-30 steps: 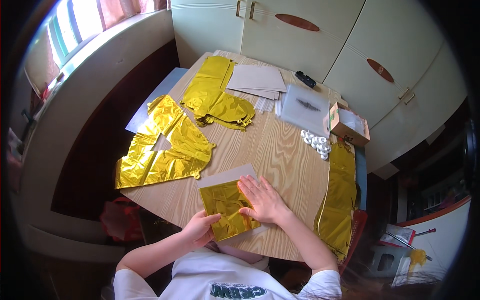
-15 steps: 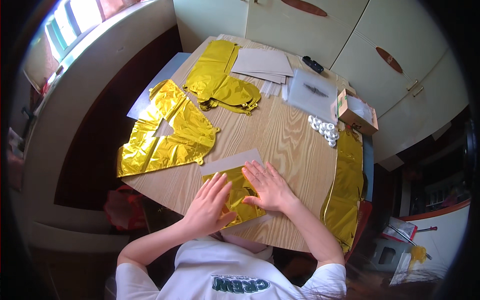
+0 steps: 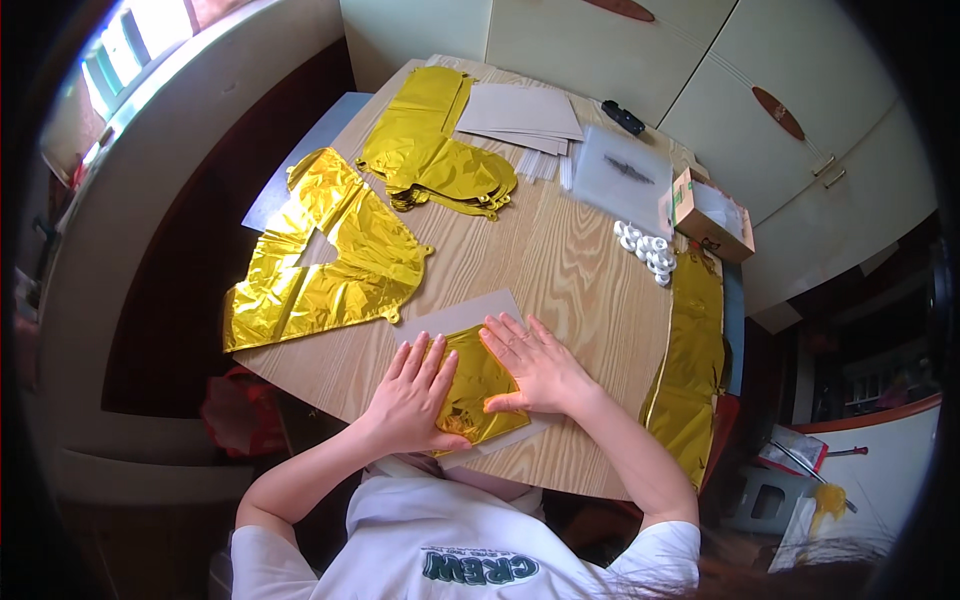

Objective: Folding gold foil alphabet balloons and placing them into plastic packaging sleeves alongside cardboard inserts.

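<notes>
A folded gold foil balloon (image 3: 478,375) lies on a sheet of pale grey card (image 3: 492,305) near the table's front edge. My left hand (image 3: 405,400) rests flat with fingers stretched on the balloon's left side. On its right side lies my right hand (image 3: 535,370), palm down, fingers slightly spread and thumb pointing inward. Neither hand grips anything. Card edges show beyond the foil at the far side and lower right. To the left, a flat unfolded gold foil balloon (image 3: 375,265) with a gap in its middle spreads over the table edge.
Stacked gold foil balloons (image 3: 420,120) lie at the far left beside grey cards (image 3: 520,110). At the far right are clear plastic bags (image 3: 620,180), a black object (image 3: 623,117), white ribbon rolls (image 3: 645,250) and an opened carton (image 3: 710,215). More gold foil (image 3: 692,350) hangs along the right edge.
My left hand has lowered and flattened onto the folded foil, its fingers spreading. My right hand stays pressed in about the same place. The whole view has shifted slightly.
</notes>
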A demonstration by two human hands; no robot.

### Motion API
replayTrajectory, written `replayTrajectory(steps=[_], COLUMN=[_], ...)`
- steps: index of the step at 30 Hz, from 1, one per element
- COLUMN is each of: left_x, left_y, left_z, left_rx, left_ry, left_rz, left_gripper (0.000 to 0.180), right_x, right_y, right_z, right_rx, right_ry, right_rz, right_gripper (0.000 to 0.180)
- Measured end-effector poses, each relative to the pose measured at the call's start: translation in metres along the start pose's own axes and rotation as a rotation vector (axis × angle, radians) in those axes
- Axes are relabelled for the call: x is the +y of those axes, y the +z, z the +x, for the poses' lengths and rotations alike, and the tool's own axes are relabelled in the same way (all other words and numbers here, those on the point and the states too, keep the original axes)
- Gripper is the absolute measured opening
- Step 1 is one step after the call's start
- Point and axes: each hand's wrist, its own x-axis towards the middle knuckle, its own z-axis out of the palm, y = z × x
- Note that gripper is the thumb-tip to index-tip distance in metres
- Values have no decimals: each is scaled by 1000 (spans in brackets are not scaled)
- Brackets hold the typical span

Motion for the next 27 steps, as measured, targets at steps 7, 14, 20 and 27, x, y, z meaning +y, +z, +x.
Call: replayTrajectory(steps=[7,14,20,27], left_x=[0,-4,-6,1], left_y=[-6,-8,-7,-1], left_z=[-2,-8,-17,-48], left_rx=[-63,-87,-34,106], left_ry=[-11,-10,-24,-100], left_rz=[6,-5,3,-57], left_gripper=[128,128,125,94], right_x=[4,5,7,3], right_y=[-13,-18,-14,-10], right_z=[1,3,3,2], right_rx=[-100,-150,-128,-130], right_ry=[-44,-54,-55,-64], right_rz=[42,33,49,63], right_gripper=[130,140,141,142])
